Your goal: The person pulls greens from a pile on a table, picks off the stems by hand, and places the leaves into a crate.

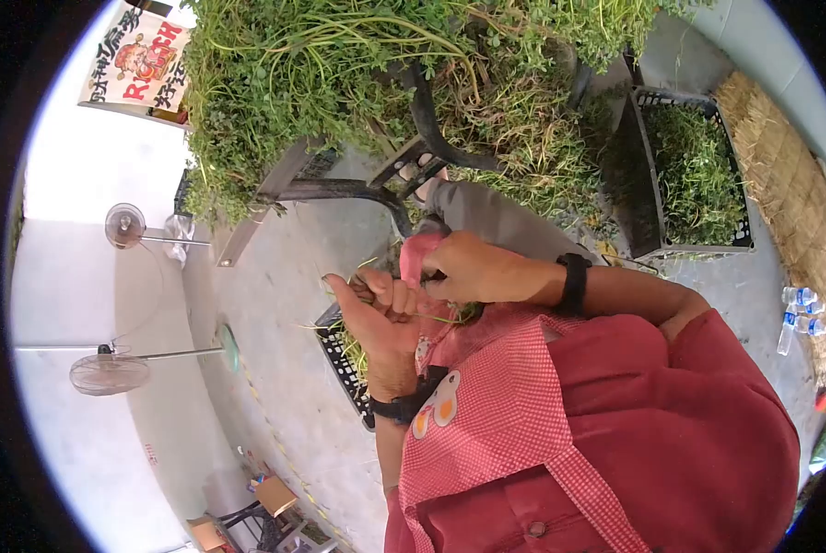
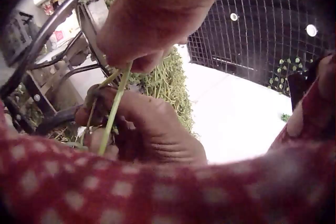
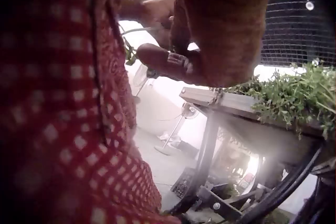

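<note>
In the head view, turned on its side, my left hand [image 1: 380,318] is in front of the apron, fingers curled and thumb sticking out. It pinches a thin green stem [image 2: 116,109], which the left wrist view shows running down to my right hand [image 2: 155,127]. The right hand's fingers curl round the stem's lower part; in the right wrist view its finger [image 3: 163,62] wears a pale band. A pink strip [image 1: 417,256] lies against the right hand. Leafy bits [image 1: 468,313] show beside the hands. Under the left hand is a black crate [image 1: 353,392] with greens.
A table heaped with leafy greens [image 1: 284,111] stands in front, on black curved legs [image 1: 339,191]. More greens [image 1: 523,120] lie beneath. Another black crate of greens [image 1: 648,175], a woven mat [image 1: 781,203] and water bottles [image 1: 800,313] are nearby. Fans [image 1: 109,373] stand farther off.
</note>
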`<state>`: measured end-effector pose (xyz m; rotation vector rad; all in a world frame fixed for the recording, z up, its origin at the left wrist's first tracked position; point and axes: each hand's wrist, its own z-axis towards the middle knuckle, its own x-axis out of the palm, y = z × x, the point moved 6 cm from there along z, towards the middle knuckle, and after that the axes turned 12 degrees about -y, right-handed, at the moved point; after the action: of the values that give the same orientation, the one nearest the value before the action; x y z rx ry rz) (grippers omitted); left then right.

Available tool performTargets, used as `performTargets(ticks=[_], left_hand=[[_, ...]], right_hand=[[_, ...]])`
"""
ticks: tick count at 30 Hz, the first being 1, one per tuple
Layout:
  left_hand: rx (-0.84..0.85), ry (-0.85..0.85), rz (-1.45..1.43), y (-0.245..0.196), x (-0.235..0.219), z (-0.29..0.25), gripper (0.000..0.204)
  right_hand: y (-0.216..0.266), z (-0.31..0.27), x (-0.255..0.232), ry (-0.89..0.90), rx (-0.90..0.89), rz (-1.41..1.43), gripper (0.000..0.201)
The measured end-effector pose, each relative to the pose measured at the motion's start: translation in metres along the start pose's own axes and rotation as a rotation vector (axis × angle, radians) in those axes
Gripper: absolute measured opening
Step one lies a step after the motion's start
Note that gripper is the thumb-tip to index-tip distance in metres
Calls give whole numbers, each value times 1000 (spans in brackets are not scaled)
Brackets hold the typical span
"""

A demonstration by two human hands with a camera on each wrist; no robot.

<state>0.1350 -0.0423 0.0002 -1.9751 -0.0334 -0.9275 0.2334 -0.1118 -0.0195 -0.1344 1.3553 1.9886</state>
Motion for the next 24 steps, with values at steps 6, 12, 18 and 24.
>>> performTargets(ticks=[6,12,18,24], left_hand=[[13,52,-210,-24,-3,-7,55],[-33,100,-428,-22,-18,8,55],[-40,96,-437,-20,-21,13,56],[-31,131,-414,-19,-23,17,57]], right_hand=[[-66,-3,-17,8,464,327,17],[-69,-12,-1,15,481,818,24],[-30,-23,18,430,546,701,30],[-22,-24,17,470,509,745,30]])
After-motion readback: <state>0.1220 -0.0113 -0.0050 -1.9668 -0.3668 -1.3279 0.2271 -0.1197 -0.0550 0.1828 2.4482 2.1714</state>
